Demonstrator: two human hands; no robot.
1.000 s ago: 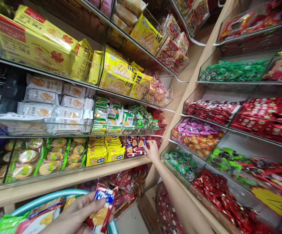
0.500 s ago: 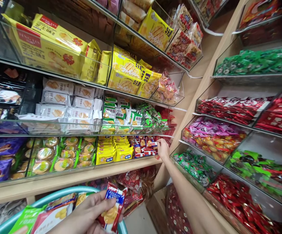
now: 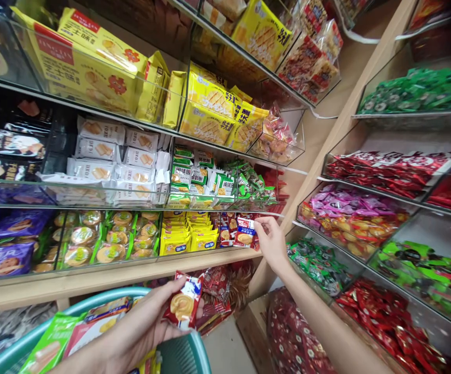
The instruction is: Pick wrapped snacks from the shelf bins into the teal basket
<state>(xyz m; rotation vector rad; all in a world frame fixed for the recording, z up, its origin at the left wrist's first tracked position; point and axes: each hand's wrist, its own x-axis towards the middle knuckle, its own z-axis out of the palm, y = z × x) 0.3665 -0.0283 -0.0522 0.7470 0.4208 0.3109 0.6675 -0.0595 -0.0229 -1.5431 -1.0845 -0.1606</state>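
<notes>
My left hand [image 3: 151,327] is closed around a red and blue cookie packet [image 3: 184,303], holding it above the rim of a teal plastic basket [image 3: 198,350]. In the basket lie a green packet [image 3: 50,343] and other snack packs, partly hidden by my forearm. My right hand [image 3: 271,242] pinches a similar red and blue cookie packet [image 3: 244,232] by its right end. That packet is at the front of the lowest bin, where more of the same packets [image 3: 226,228] lie behind it.
Clear-fronted shelf bins hold yellow snack packs [image 3: 188,240], white packets [image 3: 96,150] and round biscuits [image 3: 116,239]. To the right, angled bins hold green candies [image 3: 319,265] and red candies [image 3: 389,322]. Below stand a cardboard box [image 3: 251,322] and a dark red patterned bag [image 3: 295,332].
My right hand has drawn a cookie packet forward and up from the bin. The packet in my left hand has turned slightly, and the view has shifted.
</notes>
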